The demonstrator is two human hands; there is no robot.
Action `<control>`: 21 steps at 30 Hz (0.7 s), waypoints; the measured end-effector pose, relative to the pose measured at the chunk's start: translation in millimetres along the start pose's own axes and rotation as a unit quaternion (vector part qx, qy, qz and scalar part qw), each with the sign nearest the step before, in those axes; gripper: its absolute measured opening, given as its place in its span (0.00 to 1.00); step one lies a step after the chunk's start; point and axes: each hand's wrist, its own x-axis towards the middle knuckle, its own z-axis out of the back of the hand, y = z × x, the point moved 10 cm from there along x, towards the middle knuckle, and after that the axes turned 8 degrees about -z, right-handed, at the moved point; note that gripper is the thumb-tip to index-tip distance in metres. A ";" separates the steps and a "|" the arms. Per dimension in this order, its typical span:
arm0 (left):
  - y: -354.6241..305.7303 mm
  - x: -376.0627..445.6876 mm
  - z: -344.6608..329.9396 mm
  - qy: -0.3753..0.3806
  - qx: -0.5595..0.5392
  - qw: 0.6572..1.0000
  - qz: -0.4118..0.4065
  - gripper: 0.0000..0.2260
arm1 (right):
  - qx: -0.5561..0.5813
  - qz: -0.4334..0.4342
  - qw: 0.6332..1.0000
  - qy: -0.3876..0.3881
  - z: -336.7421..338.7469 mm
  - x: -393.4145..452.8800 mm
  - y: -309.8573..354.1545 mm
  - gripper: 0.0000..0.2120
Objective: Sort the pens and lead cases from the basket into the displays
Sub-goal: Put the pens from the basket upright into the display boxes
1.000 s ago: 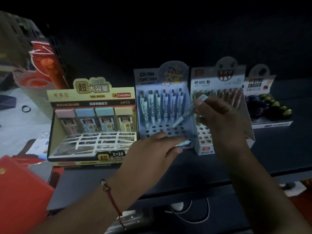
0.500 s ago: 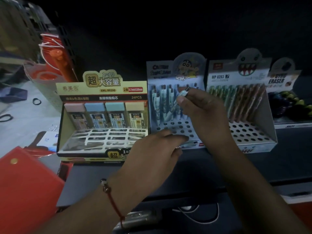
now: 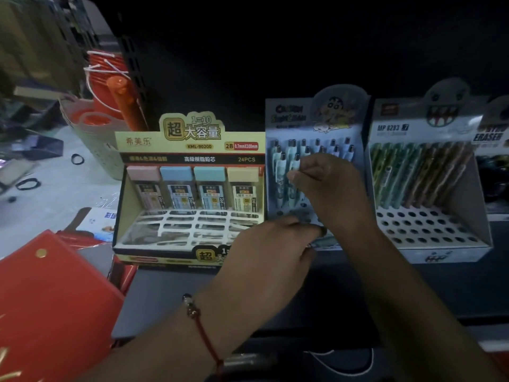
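My right hand point(image 3: 327, 188) pinches the top of a pale blue pen point(image 3: 292, 175) that stands among several like it in the cartoon pen display point(image 3: 292, 117). My left hand point(image 3: 270, 255) is lower, in front of that display's holed base, its fingers curled round a small pen whose tip shows at the fingertips point(image 3: 311, 245). Left of it stands the yellow lead case display point(image 3: 190, 194) with a row of pastel-capped lead cases point(image 3: 176, 186) at its back. A second pen display point(image 3: 424, 188) with green and brown pens stands on the right.
A pale green basket point(image 3: 96, 150) holding red items sits behind the lead display at the left. A red folder point(image 3: 49, 304) lies at the lower left. An eraser display point(image 3: 493, 161) stands at the far right edge. All displays stand on a dark shelf point(image 3: 344, 293).
My right hand moved left from the monster pen display to the cartoon display and lowered the pale blue pen upright among the others. My left hand stayed in front of the display base.
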 end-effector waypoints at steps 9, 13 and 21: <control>2.1 0.2 8.6 -0.018 0.001 1.000 0.010 0.11 | 0.057 -0.029 0.998 0.023 8.7 -12.4 -8.3 0.01; 4.5 0.6 16.5 -0.039 -0.005 0.999 0.024 0.12 | 0.052 -0.070 0.992 0.090 20.3 -22.8 -19.4 0.10; 9.2 1.5 20.3 -0.069 -0.044 0.995 0.057 0.10 | 0.210 -0.198 0.916 0.280 6.5 -64.1 -49.9 0.14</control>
